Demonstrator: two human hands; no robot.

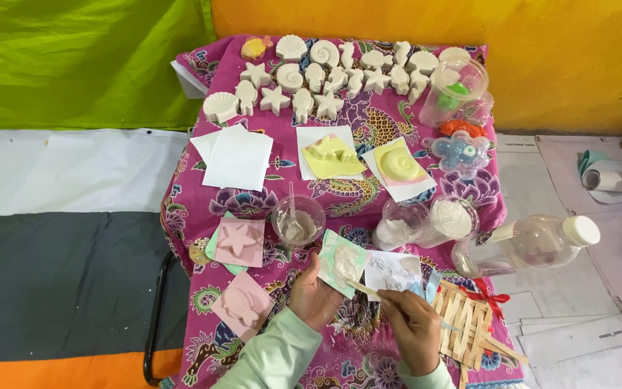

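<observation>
The left hand [314, 292] is curled around a pale green mould [343, 262], tilting it up above the desk [354, 194]; the right hand [413, 328] pinches a wooden stick [363, 289] whose tip touches the mould's white filling; just beyond stands a clear cup [298, 220] of white paste; two pink moulds [240, 242] lie to the left; white shell casts [289, 75] line the far edge.

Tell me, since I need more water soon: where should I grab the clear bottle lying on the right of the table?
Grip the clear bottle around its bare middle, coming from above. It lies on its side, white cap pointing right, and the tubs crowd its base.
</observation>
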